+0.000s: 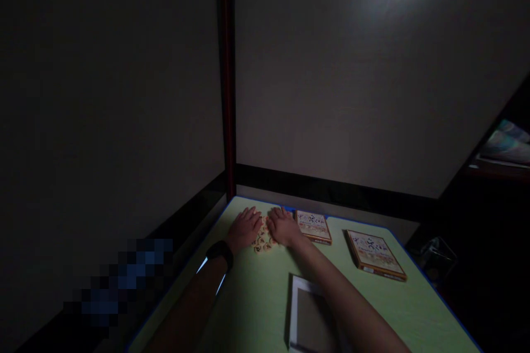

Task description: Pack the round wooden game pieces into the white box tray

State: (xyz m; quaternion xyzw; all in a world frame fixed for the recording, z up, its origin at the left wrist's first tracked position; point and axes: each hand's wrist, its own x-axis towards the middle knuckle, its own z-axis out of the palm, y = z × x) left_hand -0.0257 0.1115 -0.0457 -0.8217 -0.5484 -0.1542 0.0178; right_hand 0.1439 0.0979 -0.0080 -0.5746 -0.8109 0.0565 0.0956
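A small heap of round, pale wooden Chinese chess pieces (263, 238) with dark and reddish marks lies near the far left corner of the green table (252, 303). At the heap's left side is my left hand (245, 228), palm down with its fingers stretched forward. My right hand (284, 226) lies flat along the right side, touching the pieces there. Both hands are open, and some pieces may be hidden beneath the palms. A dark watch (221, 253) is on my left wrist.
A printed flat box (313, 225) sits just right of my right hand, and a similar box (376, 253) lies farther right. Under my right forearm is a white-rimmed open tray or lid (295, 309). Pale walls (331, 94) stand behind and left of the table.
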